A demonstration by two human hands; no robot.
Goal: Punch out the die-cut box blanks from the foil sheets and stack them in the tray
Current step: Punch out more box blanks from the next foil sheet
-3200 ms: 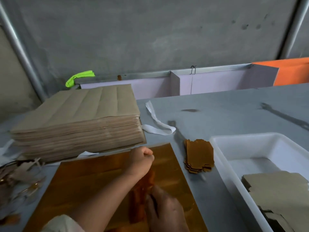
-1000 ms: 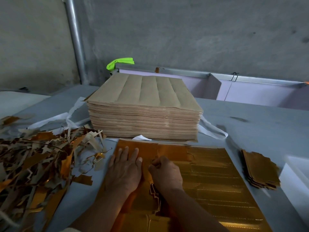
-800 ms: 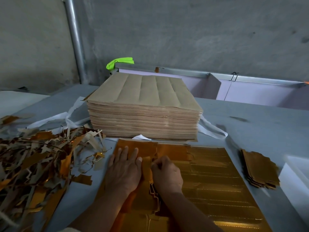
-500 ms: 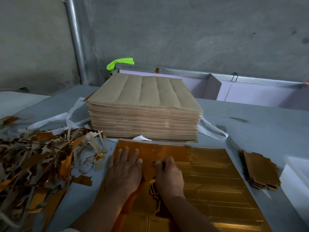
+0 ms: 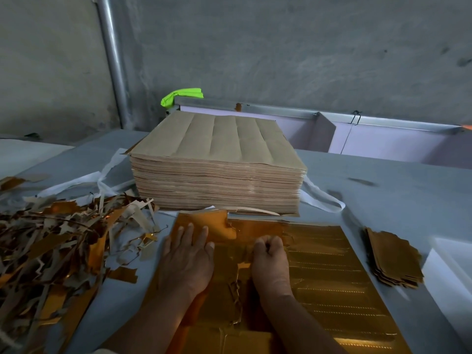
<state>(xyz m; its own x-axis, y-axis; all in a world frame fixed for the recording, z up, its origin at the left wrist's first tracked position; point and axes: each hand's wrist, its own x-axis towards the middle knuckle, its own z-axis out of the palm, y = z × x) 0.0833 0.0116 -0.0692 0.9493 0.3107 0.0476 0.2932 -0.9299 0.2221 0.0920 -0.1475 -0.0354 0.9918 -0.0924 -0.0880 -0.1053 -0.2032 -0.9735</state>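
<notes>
R hand (image 5: 270, 261) slightly further right, fist on foil sheet (image 5: 332, 264)

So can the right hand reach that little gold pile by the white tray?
Probably yes. The right hand sits in a fist on the foil sheet, and only flat foil and bare table lie between it and the gold pile. Nothing stands in the way.
</notes>
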